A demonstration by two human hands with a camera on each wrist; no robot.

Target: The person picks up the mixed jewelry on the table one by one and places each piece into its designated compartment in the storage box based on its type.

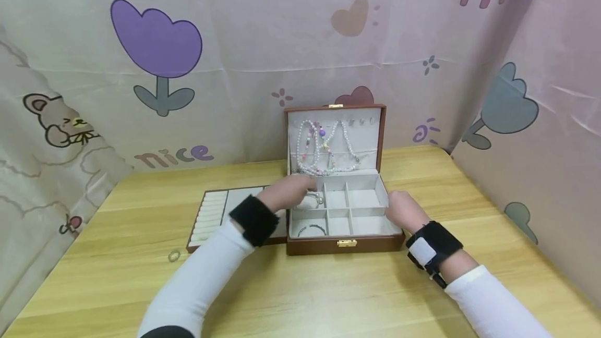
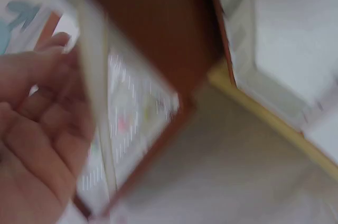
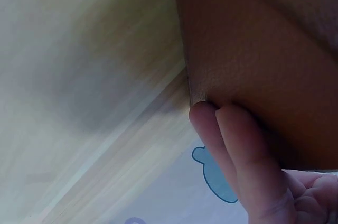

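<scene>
A brown jewelry box (image 1: 310, 248) stands on the table with its lid raised. Pearl necklaces and beaded strands (image 1: 324, 145) hang inside the lid. Over the back-left compartment is my left hand (image 1: 287, 192), fingers loosely bent; nothing shows between them, though the left wrist view is blurred. Beneath its fingertips a silver bracelet (image 1: 320, 198) lies in that compartment. Another thin bracelet (image 1: 312, 227) sits in the front-left compartment. My right hand (image 1: 407, 212) grips the box's right wall; in the right wrist view, two fingers (image 3: 245, 145) press its brown outer side.
Left of the box lies a tray (image 1: 190, 244) with white ring rolls (image 1: 209, 218), partly behind the left forearm. A small ring-shaped piece (image 1: 174, 256) rests on the wooden table (image 1: 291, 296). Patterned cloth (image 1: 263, 40) hangs behind and at both sides.
</scene>
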